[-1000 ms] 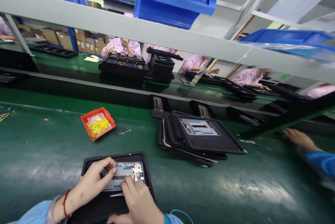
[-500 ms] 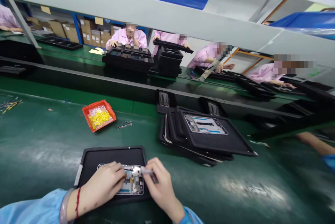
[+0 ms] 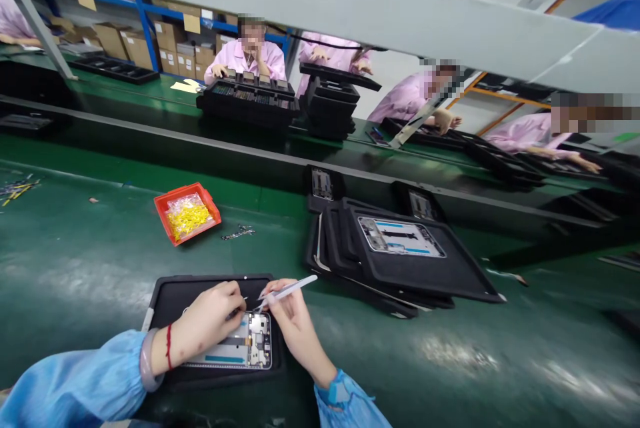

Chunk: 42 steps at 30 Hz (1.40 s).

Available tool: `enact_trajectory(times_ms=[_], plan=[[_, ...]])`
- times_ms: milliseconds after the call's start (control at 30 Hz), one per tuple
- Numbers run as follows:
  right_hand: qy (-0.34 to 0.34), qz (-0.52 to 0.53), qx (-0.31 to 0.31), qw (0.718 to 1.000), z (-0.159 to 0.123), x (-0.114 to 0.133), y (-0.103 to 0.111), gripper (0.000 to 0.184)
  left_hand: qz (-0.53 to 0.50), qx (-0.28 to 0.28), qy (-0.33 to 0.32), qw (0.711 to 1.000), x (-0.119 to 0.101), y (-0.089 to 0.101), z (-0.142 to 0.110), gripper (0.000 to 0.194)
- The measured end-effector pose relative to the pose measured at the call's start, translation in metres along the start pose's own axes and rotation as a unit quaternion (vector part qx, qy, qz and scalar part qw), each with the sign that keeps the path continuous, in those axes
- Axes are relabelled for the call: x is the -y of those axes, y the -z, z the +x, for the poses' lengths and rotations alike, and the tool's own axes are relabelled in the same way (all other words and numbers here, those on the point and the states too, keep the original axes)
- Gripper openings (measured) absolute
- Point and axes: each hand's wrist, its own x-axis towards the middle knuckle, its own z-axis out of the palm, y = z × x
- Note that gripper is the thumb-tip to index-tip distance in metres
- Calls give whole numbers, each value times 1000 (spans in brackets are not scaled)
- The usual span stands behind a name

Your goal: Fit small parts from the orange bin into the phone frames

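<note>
An opened phone [image 3: 259, 341] with its circuit board showing lies on a black foam tray [image 3: 200, 285]. My right hand [image 3: 293, 318] pinches a pair of light-coloured tweezers [image 3: 293, 288]. Their tips point down at the upper edge of the phone, near the board. My left hand [image 3: 210, 321] rests over the left half of the phone with its fingers curled together. What its fingertips hold, if anything, is hidden. Both hands are close together at the phone's top edge.
A red bin [image 3: 186, 213] of small yellow pieces stands beyond the tray, with small dark strips [image 3: 239, 233] beside it. Stacked black trays [image 3: 440, 268], the top one bearing a phone frame [image 3: 400, 237], stand at right. Co-workers in pink sit across the conveyor [image 3: 260, 168].
My right hand has moved up and left, and the tweezers now slant the other way, toward the phone's upper edge. My left hand has shifted slightly up and right. The camera view has tilted down.
</note>
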Motion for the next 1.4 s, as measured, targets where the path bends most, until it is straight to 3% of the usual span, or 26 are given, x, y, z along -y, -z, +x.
enact_trajectory(times_ms=[233,733,867,1133,1400], plan=[[39,-125,16,991,-6,-6,4,15,-5,24,11,1000,-2,1,3,17],[84,-175,29,981,-9,-4,2,5,-55,20,10,998,2,3,6,18],[115,-198,32,973,-10,-3,0,5,-47,-10,-10,999,3,2,0,16],[169,-224,27,959,-14,-5,-5,9,65,-80,-135,985,6,-8,-16,27],[192,-210,56,957,-18,-6,-5,11,142,-129,-156,969,3,-14,-23,27]])
